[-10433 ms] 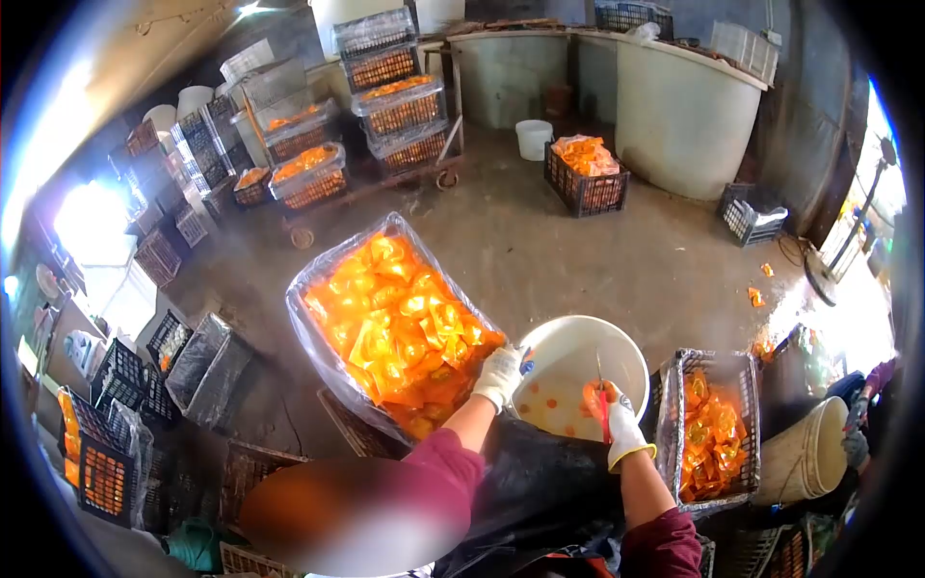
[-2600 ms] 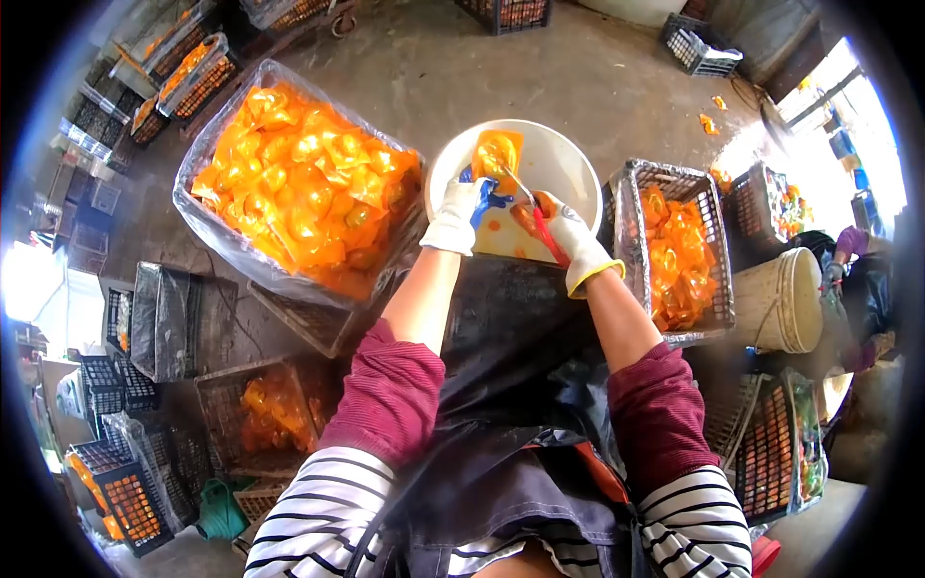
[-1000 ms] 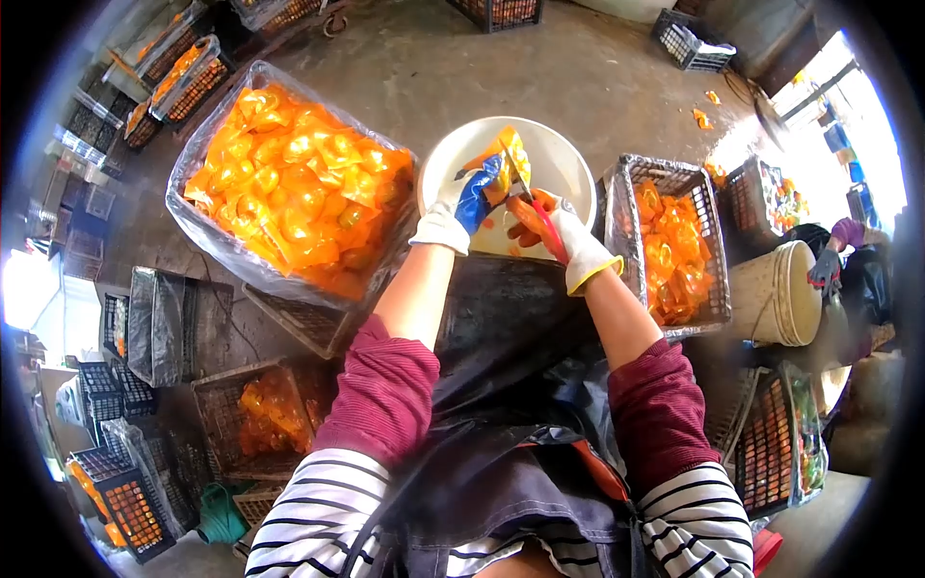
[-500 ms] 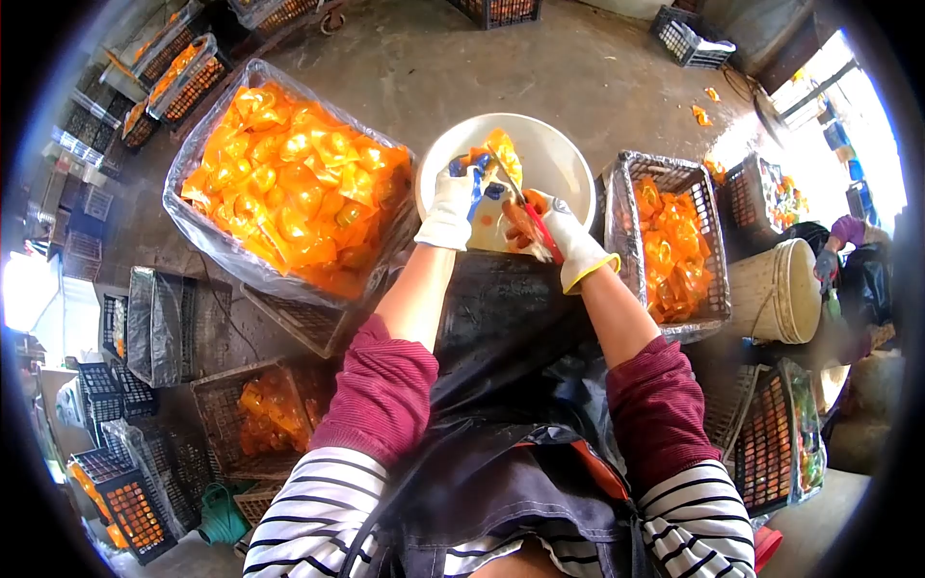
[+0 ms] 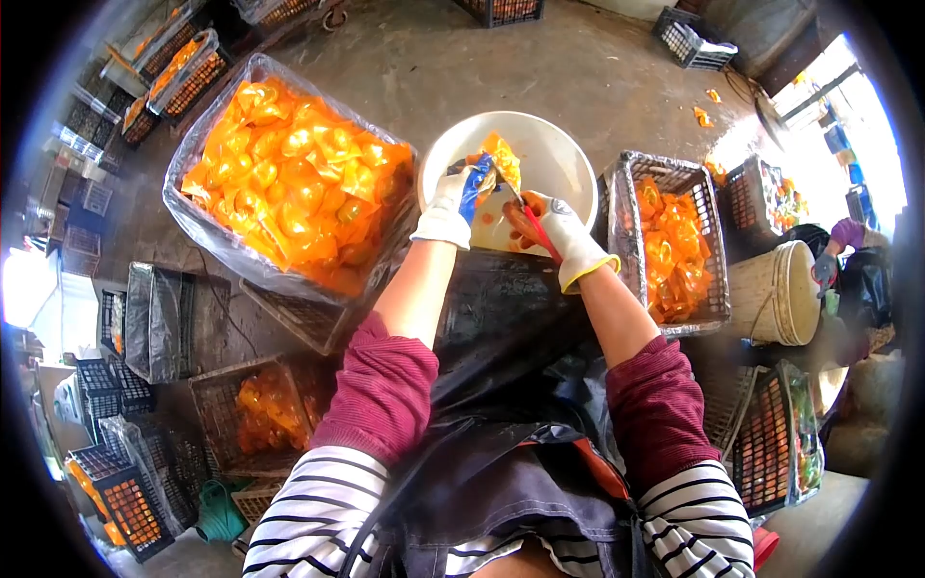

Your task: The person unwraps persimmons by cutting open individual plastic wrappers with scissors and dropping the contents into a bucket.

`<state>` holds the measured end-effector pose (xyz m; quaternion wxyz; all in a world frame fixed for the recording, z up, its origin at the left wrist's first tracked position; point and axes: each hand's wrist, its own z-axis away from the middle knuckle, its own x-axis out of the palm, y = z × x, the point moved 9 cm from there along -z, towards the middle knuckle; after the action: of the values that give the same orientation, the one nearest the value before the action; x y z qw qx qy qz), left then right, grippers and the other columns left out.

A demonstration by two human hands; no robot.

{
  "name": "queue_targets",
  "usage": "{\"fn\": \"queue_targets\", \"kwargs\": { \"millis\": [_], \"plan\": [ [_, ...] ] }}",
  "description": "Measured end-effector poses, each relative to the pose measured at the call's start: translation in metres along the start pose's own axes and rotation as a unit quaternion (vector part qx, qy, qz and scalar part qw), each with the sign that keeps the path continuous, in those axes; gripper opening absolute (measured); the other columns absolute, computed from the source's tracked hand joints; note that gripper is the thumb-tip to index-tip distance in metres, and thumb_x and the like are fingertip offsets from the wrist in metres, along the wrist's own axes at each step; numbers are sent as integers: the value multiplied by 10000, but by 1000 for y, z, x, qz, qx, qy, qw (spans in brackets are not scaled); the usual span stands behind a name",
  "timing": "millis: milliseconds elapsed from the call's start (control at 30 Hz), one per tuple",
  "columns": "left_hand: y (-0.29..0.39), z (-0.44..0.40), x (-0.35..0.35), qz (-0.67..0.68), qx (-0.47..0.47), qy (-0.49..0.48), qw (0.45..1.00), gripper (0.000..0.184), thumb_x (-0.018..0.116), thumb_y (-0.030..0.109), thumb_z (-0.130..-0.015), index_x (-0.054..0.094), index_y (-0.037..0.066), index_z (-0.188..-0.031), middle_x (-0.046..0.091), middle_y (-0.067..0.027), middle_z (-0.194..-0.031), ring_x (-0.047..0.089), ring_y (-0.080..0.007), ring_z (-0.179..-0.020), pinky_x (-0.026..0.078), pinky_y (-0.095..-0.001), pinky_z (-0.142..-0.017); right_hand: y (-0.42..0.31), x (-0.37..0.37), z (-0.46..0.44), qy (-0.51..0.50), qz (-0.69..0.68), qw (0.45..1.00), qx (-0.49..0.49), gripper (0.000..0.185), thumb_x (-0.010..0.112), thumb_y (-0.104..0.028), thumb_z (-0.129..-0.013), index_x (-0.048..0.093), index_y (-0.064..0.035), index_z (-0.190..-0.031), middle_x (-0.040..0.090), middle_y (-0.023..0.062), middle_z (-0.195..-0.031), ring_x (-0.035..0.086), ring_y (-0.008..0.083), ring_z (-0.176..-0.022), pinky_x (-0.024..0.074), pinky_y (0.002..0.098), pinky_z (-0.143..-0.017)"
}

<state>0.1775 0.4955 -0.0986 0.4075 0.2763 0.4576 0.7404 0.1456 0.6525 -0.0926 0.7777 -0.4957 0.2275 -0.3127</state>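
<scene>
Over a white bucket (image 5: 568,144) with some small round pieces at its bottom, my left hand (image 5: 462,197) in a white and blue glove is closed on an orange packet (image 5: 502,162). My right hand (image 5: 562,231), in a white glove with a yellow cuff, grips red-handled scissors (image 5: 541,229), whose blades reach to the packet. Left of the bucket is a plastic-lined crate heaped with orange packets (image 5: 289,183). A smaller crate (image 5: 715,246) of orange packets is to the right.
Beyond the right crate stands a cream bucket (image 5: 795,294), with a co-worker's gloved hand (image 5: 826,268) near it. A brown crate (image 5: 217,424) with orange packets lies at the lower left. More crates (image 5: 694,48) are around the floor, and orange scraps (image 5: 702,117) lie at the upper right.
Since the earliest frame, the view has tilted down and a packet has come into my left hand. In the last second the packet and scissors have shifted slightly over the bucket.
</scene>
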Motion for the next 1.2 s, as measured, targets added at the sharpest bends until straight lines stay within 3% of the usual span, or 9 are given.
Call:
{"fn": "queue_targets", "kwargs": {
  "millis": [367, 467, 700, 767, 900, 1000, 1033, 1133, 1200],
  "plan": [
    [-11, -18, -2, 108, 85, 28, 990, 339, 683, 265, -845, 622, 30, -1083, 647, -91, -892, 620, -176, -776, 513, -299, -582, 0, -3, -2, -1, 5, 1000, -10, 255, 606, -259, -925, 608, -34, -1044, 602, 30, -802, 568, 116, -693, 454, 240, -606],
    [-28, -44, 10, -51, 68, -57, 995, 420, 703, 270, -828, 592, 32, -1157, 643, -97, -984, 618, -212, -876, 527, -301, -643, 1, -16, -6, 49, 44, 998, -13, 175, 592, -208, -908, 630, -62, -996, 629, 28, -802, 563, 110, -680, 441, 246, -586],
    [8, 3, 12, -185, 84, 5, 979, 472, 720, 300, -800, 571, 113, -1206, 641, -74, -977, 635, -165, -855, 514, -335, -634, -6, -21, -4, 79, 102, 989, -71, 128, 600, -182, -889, 649, -79, -947, 628, 7, -787, 540, 95, -702, 418, 239, -636],
    [2, -2, 11, -168, 68, -9, 983, 459, 705, 282, -810, 568, 136, -1223, 637, -72, -1028, 632, -163, -887, 512, -338, -655, -6, -23, -5, 93, 84, 990, -69, 138, 606, -194, -890, 653, -79, -950, 627, 3, -789, 537, 91, -711, 421, 241, -640],
    [19, 11, 27, 165, 73, -140, 973, 537, 734, 335, -813, 558, 62, -1241, 622, -61, -1119, 606, -142, -961, 493, -255, -777, -13, -18, 0, 94, 81, 992, -38, 174, 613, -223, -909, 654, -74, -989, 628, 6, -785, 545, 82, -700, 426, 227, -627],
    [38, 24, 25, 122, 170, -132, 969, 578, 742, 383, -803, 563, 22, -1218, 629, -59, -1093, 604, -149, -946, 485, -240, -796, -20, -11, 4, 68, 172, 976, -116, 211, 622, -238, -910, 644, -49, -1000, 632, 43, -780, 557, 112, -692, 440, 241, -643],
    [13, 6, 20, 98, 80, -104, 987, 550, 744, 371, -802, 581, 23, -1194, 637, -62, -1057, 603, -143, -945, 489, -241, -794, -24, -7, 4, 59, 207, 964, -156, 225, 627, -242, -906, 640, -37, -997, 634, 61, -780, 560, 129, -692, 446, 251, -655],
    [21, 7, 14, 71, 132, -71, 986, 508, 743, 349, -805, 599, 23, -1168, 642, -69, -1030, 606, -155, -953, 495, -251, -801, -33, -2, 13, 68, 256, 954, -142, 250, 632, -246, -900, 631, -28, -1021, 633, 103, -788, 571, 174, -702, 460, 286, -701],
    [8, 1, 14, 116, 73, -71, 988, 474, 732, 318, -817, 601, 22, -1163, 641, -75, -1031, 608, -168, -947, 498, -262, -807, -36, -1, 14, 71, 293, 943, -137, 254, 627, -254, -902, 633, -36, -1033, 637, 114, -799, 580, 180, -718, 458, 295, -708]
  ]
}}
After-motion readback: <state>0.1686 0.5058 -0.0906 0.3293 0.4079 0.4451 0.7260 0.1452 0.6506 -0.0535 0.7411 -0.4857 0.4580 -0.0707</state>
